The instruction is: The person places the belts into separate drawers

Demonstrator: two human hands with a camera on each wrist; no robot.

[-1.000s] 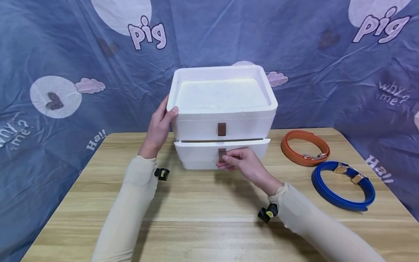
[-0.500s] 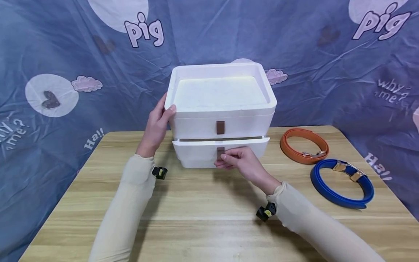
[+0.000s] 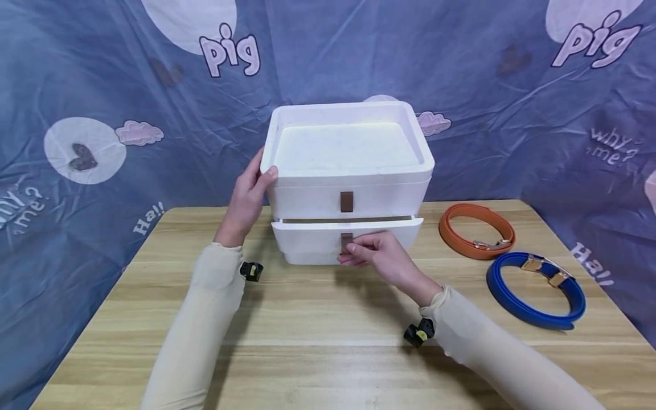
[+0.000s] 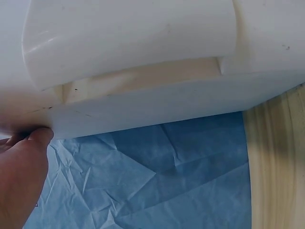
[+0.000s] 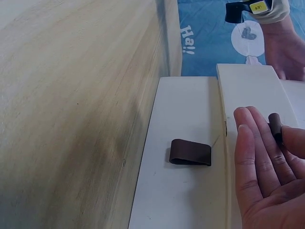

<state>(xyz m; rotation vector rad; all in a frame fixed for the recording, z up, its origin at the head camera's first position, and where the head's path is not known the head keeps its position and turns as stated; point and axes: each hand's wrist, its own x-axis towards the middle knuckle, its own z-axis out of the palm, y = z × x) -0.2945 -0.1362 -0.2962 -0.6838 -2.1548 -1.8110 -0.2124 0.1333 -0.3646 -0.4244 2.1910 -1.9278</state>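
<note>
By the far edge of the desk, the box was gripped by the left hand, the tab of its ajar lower drawer pinched by the right hand, steady bracing for sliding apparently being required.

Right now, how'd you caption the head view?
Fingers pinch the tab on a slightly open lower drawer, orange belt and blue belt alongside.

Since half a second ago, your head view has shifted slightly: the white drawer unit and blue belt appear a touch lower.
</note>
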